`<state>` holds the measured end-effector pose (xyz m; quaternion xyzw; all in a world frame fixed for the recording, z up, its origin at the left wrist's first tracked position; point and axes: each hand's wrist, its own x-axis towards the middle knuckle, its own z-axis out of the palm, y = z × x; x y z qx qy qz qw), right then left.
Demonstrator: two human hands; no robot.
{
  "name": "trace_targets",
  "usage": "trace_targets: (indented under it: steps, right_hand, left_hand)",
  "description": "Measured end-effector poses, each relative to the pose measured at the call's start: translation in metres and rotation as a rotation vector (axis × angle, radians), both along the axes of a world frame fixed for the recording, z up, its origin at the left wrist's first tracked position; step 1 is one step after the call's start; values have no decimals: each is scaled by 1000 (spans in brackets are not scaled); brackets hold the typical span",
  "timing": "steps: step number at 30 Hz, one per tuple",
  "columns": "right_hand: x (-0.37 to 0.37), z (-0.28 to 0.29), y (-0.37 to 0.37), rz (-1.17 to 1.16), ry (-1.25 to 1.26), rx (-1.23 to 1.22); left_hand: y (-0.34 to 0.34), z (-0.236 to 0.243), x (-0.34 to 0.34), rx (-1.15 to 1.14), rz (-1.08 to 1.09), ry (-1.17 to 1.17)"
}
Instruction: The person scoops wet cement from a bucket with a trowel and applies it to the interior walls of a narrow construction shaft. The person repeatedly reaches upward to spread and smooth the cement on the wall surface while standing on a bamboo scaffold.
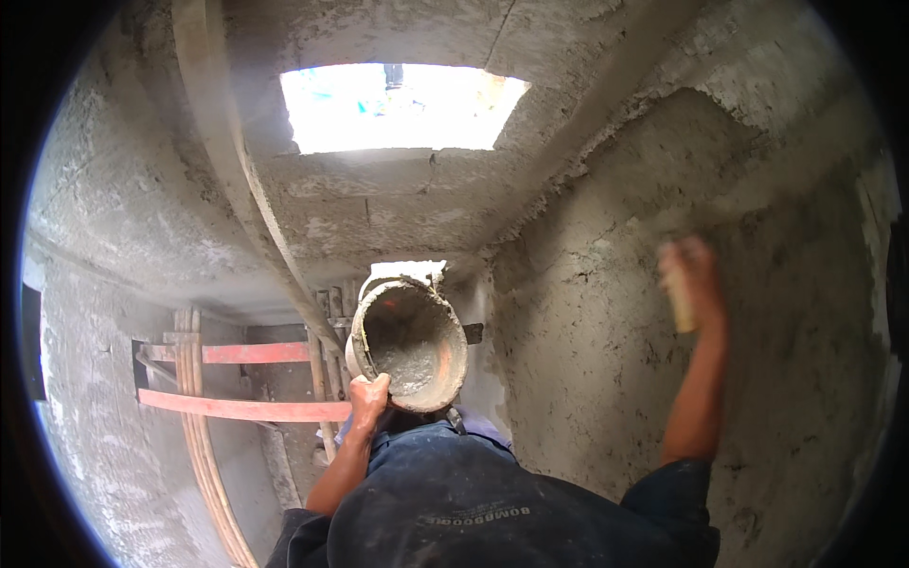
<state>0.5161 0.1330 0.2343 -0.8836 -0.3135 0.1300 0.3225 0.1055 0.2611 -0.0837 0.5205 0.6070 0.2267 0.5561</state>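
Note:
My left hand (369,398) is closed on the near left rim of a round, mortar-crusted bucket (453,364). The bucket tilts toward me, and wet grey mortar (407,364) lies inside it. Out to the right, my raised right hand (696,275) is smeared by motion in front of a rough plastered wall (587,350). Its fingers wrap round a pale yellowish handle (682,308), whose lower end sticks out below the palm. The working end of that tool is too blurred to make out.
A bright rectangular opening (402,109) pierces the far wall. A long plank (232,142) slants down from the upper left. Two reddish boards (246,410) cross the left side beside several upright poles (194,398). A plastered wall (95,445) stands at far left.

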Motion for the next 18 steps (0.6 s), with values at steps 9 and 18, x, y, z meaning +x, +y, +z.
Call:
trace_targets:
  steps: [9, 18]
  right_hand:
    - [-174, -334, 18, 657, 103, -737]
    - [-173, -284, -21, 445, -159, -282]
  left_hand:
    - [-20, -2, 10, 81, -164, 16]
    - [-7, -2, 10, 15, -95, 39]
